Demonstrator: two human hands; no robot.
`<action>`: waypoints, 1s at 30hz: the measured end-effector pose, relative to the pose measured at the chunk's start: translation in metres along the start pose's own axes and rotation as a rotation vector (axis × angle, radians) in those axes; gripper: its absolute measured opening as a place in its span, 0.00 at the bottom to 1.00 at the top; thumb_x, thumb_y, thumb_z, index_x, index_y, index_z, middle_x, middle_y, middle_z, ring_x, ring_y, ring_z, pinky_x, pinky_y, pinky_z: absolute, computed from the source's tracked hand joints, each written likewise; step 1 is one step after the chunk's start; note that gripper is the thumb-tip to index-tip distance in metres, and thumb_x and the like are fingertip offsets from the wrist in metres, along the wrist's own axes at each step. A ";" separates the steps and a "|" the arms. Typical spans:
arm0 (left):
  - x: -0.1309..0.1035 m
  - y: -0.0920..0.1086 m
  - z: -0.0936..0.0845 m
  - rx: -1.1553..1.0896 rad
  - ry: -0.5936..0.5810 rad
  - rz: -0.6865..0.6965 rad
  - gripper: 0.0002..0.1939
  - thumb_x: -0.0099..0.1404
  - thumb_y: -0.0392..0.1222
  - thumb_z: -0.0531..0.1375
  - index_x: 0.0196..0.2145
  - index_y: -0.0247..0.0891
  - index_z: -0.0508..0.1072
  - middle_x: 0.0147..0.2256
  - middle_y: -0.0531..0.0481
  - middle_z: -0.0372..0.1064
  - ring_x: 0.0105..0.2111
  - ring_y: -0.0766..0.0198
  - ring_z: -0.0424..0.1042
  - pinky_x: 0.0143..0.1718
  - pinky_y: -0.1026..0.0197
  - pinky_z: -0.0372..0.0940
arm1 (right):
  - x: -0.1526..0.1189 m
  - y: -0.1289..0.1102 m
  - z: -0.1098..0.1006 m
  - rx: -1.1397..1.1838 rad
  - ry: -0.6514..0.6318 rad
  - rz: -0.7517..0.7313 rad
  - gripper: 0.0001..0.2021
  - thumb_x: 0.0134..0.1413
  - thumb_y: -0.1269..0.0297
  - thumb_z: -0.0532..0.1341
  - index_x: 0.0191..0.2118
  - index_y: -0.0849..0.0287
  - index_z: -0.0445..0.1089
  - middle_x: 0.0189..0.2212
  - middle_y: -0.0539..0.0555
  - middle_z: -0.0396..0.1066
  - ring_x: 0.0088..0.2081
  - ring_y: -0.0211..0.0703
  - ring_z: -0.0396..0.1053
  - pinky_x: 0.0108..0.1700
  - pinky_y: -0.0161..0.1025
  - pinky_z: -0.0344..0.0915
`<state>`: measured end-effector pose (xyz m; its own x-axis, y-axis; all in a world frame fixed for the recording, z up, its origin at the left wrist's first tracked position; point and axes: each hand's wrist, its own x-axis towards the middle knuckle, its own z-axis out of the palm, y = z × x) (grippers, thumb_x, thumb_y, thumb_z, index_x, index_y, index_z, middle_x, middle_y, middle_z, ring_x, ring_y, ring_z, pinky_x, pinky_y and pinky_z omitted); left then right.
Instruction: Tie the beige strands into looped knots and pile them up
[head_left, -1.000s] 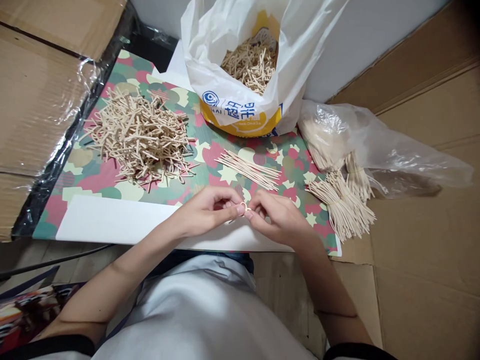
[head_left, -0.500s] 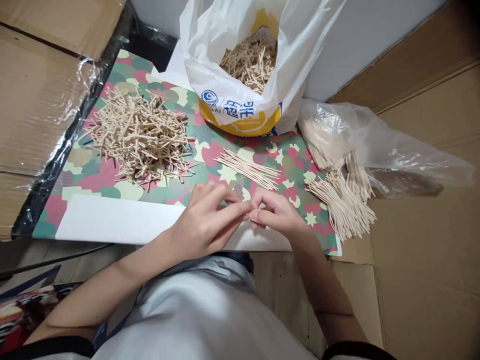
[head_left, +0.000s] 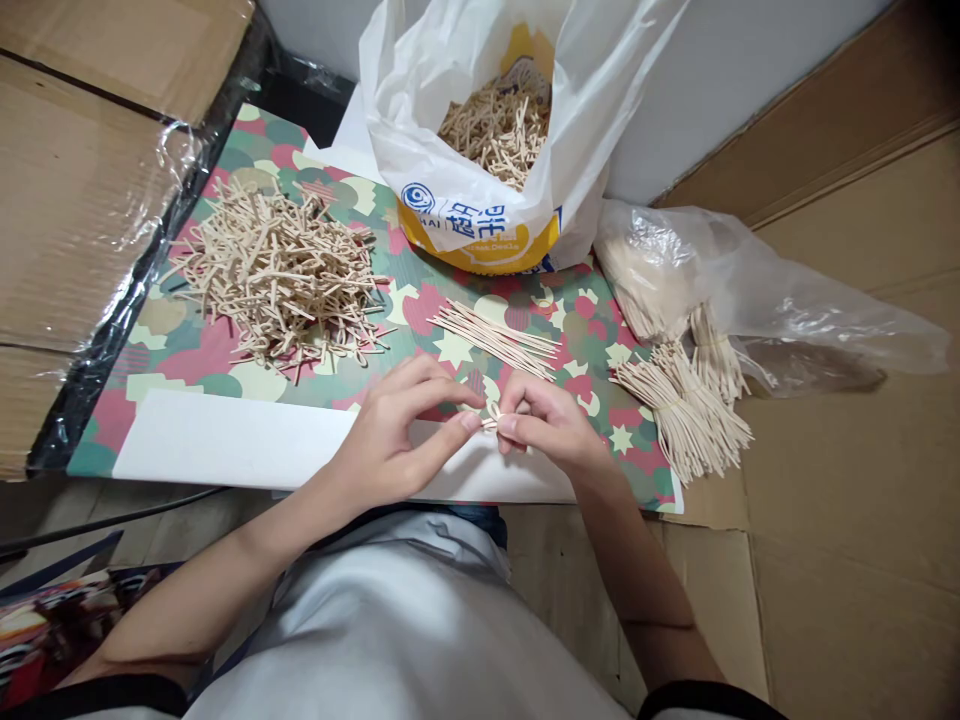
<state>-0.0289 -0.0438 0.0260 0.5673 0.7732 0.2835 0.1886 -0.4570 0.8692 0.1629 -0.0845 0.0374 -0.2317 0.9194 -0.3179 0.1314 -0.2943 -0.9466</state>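
Note:
My right hand (head_left: 546,425) pinches a small looped piece of pale cord (head_left: 493,415) between thumb and fingers, its short ends pointing left. Just left of it, my left hand (head_left: 397,430) has thumb and forefinger apart, the thumb tip close to the cord's ends; whether they touch is hard to tell. Behind my hands lies a loose row of straight pale strands (head_left: 496,338). A heap of short, bent, looped pieces (head_left: 281,275) rests at the left on the camouflage-patterned board (head_left: 176,350).
A white plastic bag (head_left: 480,225) with more short pieces inside stands at the back. Tied bundles of long strands (head_left: 686,410) lie at the right edge beside a clear plastic bag (head_left: 810,290). Cardboard boxes (head_left: 82,200) flank the left side.
My left hand has drawn back a little to the left and its fingers have parted from my right fingertips. The small cord loop now shows in my right hand.

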 end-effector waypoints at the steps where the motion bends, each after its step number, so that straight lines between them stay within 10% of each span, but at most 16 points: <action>1: 0.002 0.000 -0.001 -0.108 -0.059 -0.061 0.09 0.64 0.40 0.56 0.35 0.36 0.75 0.29 0.48 0.67 0.32 0.64 0.65 0.34 0.61 0.61 | -0.001 0.001 0.000 -0.003 0.004 -0.010 0.06 0.51 0.66 0.60 0.28 0.58 0.61 0.19 0.46 0.67 0.21 0.31 0.62 0.22 0.29 0.56; 12: 0.014 -0.008 0.013 -0.807 -0.270 -0.533 0.08 0.54 0.42 0.64 0.24 0.34 0.76 0.25 0.49 0.70 0.27 0.66 0.65 0.30 0.64 0.58 | -0.004 0.008 0.000 -0.120 0.064 -0.127 0.07 0.52 0.62 0.59 0.28 0.58 0.61 0.22 0.46 0.66 0.23 0.33 0.64 0.24 0.31 0.59; 23: 0.011 -0.011 0.025 -0.946 -0.056 -0.595 0.05 0.54 0.39 0.65 0.24 0.36 0.75 0.23 0.53 0.70 0.26 0.69 0.66 0.31 0.67 0.58 | -0.008 0.007 0.024 -0.319 0.391 0.000 0.07 0.55 0.60 0.55 0.29 0.56 0.60 0.20 0.46 0.67 0.22 0.35 0.65 0.26 0.33 0.62; 30: 0.005 -0.012 0.031 -1.007 0.030 -0.635 0.06 0.53 0.39 0.66 0.25 0.36 0.74 0.25 0.54 0.68 0.28 0.70 0.64 0.32 0.67 0.58 | -0.009 0.011 0.039 -0.761 0.592 -0.322 0.05 0.58 0.67 0.51 0.31 0.55 0.58 0.24 0.50 0.68 0.25 0.39 0.66 0.30 0.36 0.63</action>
<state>-0.0033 -0.0480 0.0046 0.5781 0.7528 -0.3148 -0.2928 0.5515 0.7811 0.1292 -0.1057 0.0281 0.1230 0.9680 0.2185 0.7736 0.0444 -0.6321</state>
